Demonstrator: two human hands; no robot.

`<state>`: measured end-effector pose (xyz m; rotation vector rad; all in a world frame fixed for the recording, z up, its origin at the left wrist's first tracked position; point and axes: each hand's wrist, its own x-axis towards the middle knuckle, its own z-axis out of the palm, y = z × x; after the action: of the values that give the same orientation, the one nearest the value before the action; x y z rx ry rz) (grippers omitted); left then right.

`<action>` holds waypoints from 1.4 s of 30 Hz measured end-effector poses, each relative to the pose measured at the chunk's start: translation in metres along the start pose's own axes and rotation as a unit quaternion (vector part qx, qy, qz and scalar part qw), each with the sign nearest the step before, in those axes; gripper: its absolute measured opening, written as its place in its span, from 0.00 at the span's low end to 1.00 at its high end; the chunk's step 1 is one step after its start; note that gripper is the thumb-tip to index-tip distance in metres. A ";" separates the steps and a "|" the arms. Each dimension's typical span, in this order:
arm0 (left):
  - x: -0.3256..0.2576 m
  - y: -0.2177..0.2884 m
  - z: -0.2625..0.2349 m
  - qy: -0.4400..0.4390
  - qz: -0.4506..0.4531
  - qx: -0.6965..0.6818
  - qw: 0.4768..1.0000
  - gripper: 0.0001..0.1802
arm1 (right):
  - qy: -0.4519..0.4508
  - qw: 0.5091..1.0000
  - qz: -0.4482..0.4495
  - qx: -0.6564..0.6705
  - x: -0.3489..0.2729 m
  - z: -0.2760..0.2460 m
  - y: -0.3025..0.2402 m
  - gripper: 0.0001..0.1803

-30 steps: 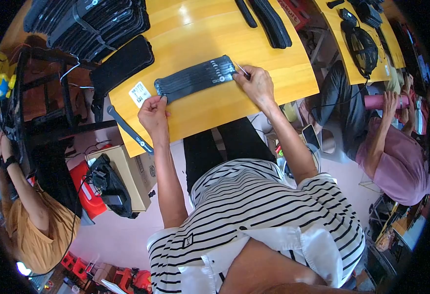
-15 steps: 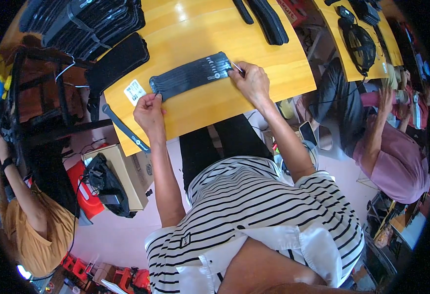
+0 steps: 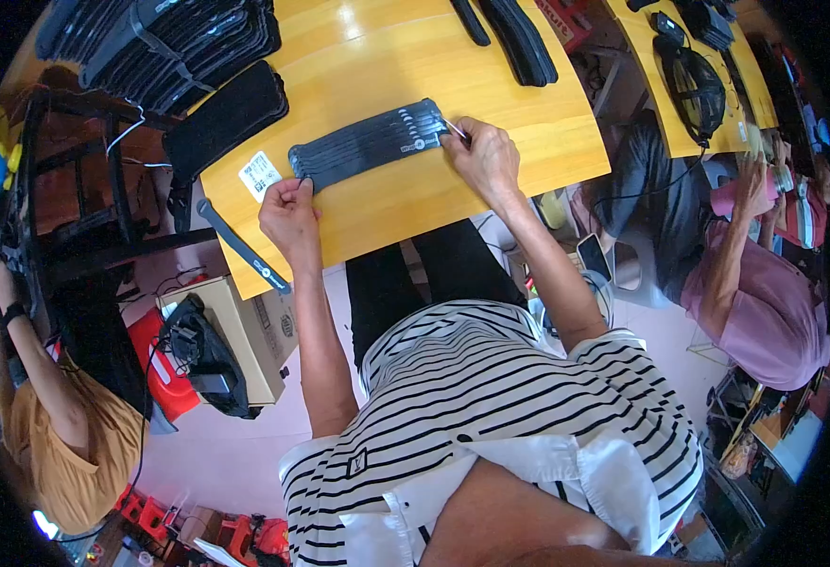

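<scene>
A person in a black-and-white striped shirt bends over a yellow wooden table (image 3: 377, 57), working on a long, flat black fabric strip with ribbed slots (image 3: 370, 144) that lies slantwise across the board, one end toward eight o'clock, the other toward two o'clock. The left hand (image 3: 289, 210) pinches the strip's eight o'clock end between thumb and fingers, apparently to keep it flat and steady; the right hand (image 3: 483, 156) sits at the opposite end, fingers closed narrowly on a thin, pale, pin-like tool (image 3: 457, 131) whose tip touches the strip. A small white printed label (image 3: 260, 175) lies just beside the left hand at ten o'clock. Toward eleven o'clock, more black strips are piled in a bundled stack (image 3: 179, 42), a separate black padded piece (image 3: 226, 118) lying by them; two more dark strips (image 3: 519, 33) rest at the table's one o'clock edge. Below the table, at seven o'clock, an open cardboard box (image 3: 259, 331) stands on the floor with a black bag-like item (image 3: 205, 364) against it; the box's contents cannot be made out. Other people sit at either side.
</scene>
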<state>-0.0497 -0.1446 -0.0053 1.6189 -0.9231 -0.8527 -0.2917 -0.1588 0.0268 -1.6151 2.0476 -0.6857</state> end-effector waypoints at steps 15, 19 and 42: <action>-0.005 0.013 0.002 0.009 -0.010 0.052 0.999 0.05 | 0.018 1.000 -0.010 0.000 -0.003 0.001 -0.002 0.10; -0.004 0.013 0.002 0.011 -0.017 0.051 0.999 0.05 | 0.018 1.000 -0.010 -0.013 -0.002 0.002 -0.001 0.09; 0.010 0.017 -0.022 0.024 0.172 0.200 0.964 0.16 | 0.073 0.996 -0.043 0.021 0.018 -0.012 -0.006 0.08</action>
<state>-0.0284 -0.1464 0.0149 1.7337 -1.3583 -0.3994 -0.2984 -0.1757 0.0391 -1.6818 2.0583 -0.8958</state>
